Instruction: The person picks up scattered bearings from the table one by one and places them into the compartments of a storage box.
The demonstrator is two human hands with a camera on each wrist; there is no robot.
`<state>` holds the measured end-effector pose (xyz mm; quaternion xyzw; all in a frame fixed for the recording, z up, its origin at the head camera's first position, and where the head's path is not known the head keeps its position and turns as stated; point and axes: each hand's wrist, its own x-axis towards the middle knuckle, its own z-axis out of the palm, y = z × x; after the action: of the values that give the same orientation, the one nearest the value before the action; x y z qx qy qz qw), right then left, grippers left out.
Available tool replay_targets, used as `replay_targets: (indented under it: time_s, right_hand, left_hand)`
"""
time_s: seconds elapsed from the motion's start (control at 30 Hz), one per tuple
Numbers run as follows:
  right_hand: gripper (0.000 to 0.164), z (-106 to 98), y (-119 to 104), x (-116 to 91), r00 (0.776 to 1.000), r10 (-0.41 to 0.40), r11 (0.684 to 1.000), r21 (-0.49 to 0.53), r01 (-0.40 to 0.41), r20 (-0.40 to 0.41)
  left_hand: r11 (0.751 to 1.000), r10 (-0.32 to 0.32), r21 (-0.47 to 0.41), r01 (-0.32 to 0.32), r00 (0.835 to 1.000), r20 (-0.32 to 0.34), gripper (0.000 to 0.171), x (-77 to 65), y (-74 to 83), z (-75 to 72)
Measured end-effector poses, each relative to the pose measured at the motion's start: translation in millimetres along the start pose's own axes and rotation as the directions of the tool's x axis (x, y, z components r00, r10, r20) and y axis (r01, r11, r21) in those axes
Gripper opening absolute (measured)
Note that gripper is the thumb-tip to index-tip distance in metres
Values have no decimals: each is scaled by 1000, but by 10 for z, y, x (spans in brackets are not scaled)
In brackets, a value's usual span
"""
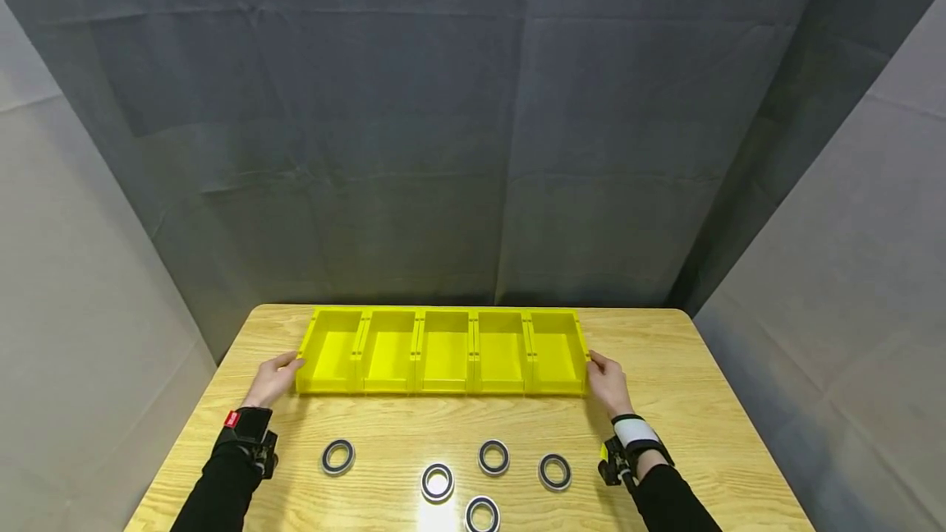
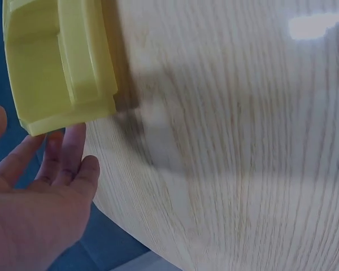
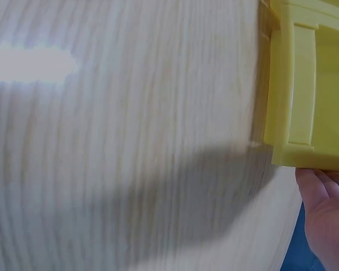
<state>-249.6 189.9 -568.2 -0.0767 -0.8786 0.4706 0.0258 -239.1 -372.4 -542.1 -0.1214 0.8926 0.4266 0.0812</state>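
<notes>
A row of joined yellow bins [image 1: 445, 385] with open compartments lies across the far part of the wooden table. My left hand [image 1: 271, 378] is at its left end. In the left wrist view, the extended fingers [image 2: 52, 155] touch the bin's end wall, and the thumb stands apart from them. At the opposite end is my right hand [image 1: 609, 384]. Its fingers [image 3: 313, 189] lie nearly straight against the end wall in the right wrist view; the thumb is hidden there. The compartments hold nothing visible.
Several sealed ball bearings lie flat on the wooden table [image 1: 414, 425] nearer me, among them one at the left [image 1: 326, 458] and one at the right [image 1: 543, 474]. A dark grey cloth [image 1: 414, 146] hangs behind the table, with paler cloth [image 1: 81, 310] at both sides.
</notes>
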Motion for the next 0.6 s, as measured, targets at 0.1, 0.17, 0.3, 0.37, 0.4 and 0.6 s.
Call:
replay_targets:
  time_s: [0.1, 0.17, 0.3, 0.37, 0.4, 0.6]
  right_hand:
    - [44, -20, -88, -50, 999, 27, 999, -22, -27, -18]
    - [44, -53, -65, -60, 999, 36, 999, -28, -36, -20]
    - [45, -118, -31, -100, 998, 58, 998, -21, -58, -13]
    - [46, -148, -17, -130, 997, 75, 997, -9, -76, -7]
    - [46, -162, -9, -141, 997, 81, 997, -6, -81, -9]
    - [46, -203, 15, -186, 995, 99, 995, -3, -99, -25]
  left_hand:
    - [1000, -3, -11, 3, 1000, 7, 58, 55, -53, -29]
    - [1000, 7, -12, -7, 1000, -9, 56, 38, -55, 4]
    - [999, 38, -13, -39, 998, -45, 52, -7, -54, 76]
    - [999, 51, -11, -52, 997, -54, 51, -33, -50, 107]
    - [998, 55, -13, -56, 997, -55, 51, -44, -48, 118]
    - [998, 53, -19, -53, 998, -21, 54, -57, -87, 134]
